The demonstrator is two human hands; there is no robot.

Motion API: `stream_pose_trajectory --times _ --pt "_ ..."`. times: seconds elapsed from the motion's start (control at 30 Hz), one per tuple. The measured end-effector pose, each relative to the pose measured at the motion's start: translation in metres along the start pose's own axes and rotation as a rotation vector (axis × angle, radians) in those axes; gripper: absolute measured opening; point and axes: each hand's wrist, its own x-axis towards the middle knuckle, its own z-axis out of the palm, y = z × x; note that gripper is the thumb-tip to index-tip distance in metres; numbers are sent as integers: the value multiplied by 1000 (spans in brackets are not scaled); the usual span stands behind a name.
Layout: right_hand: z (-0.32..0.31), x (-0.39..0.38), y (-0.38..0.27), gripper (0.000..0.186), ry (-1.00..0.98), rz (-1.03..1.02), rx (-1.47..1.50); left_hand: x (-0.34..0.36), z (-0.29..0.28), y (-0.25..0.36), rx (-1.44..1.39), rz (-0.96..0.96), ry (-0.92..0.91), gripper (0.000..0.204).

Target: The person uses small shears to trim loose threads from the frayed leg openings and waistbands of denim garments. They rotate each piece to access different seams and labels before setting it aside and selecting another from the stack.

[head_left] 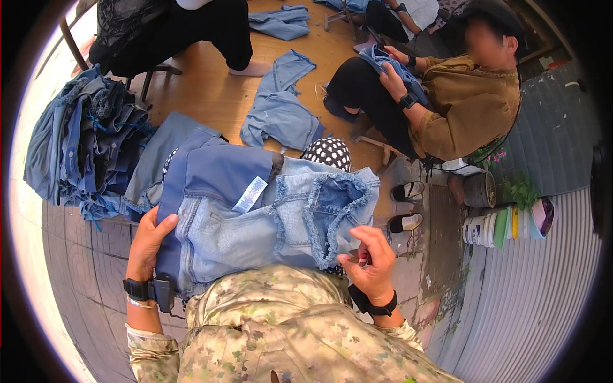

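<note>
A light blue denim garment (pixel 242 223) with frayed edges, a darker blue panel and a white label (pixel 250 194) lies spread across my lap over camouflage clothing. My left hand (pixel 148 239) grips its left edge, thumb on top. Beside the frayed opening at the garment's right, my right hand (pixel 369 262) has curled fingers round a small red object that is mostly hidden. A black-and-white spotted fabric bundle (pixel 325 151) shows just behind the garment.
Piled denim (pixel 76 143) sits at the left; loose pieces (pixel 274 115) lie on the wooden floor (pixel 185 96). A co-worker (pixel 472 108) holds denim at upper right, another person (pixel 166 32) sits at upper left. Sandals (pixel 405 223), a pot (pixel 479 189) and buckets (pixel 479 231) stand at right.
</note>
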Motion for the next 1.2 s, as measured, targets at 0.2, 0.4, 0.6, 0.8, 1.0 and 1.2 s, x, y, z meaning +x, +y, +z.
stream_pose_trajectory --times 0.2,0.4,0.6,0.8,1.0,1.2 --pt "10 26 -7 31 73 -24 50 -7 9 9 -9 139 95 40" --pt "22 87 -10 33 73 -79 105 -22 2 11 48 193 155 42" --pt "43 109 14 44 -47 -186 -261 -30 3 7 73 179 200 42" --pt "35 111 34 16 127 79 250 -25 -4 0 59 135 198 42" --pt "-7 87 55 11 265 334 708 -15 -5 -6 23 80 206 41" --pt "12 87 45 14 162 478 1256 -6 -12 -12 104 64 229 42"
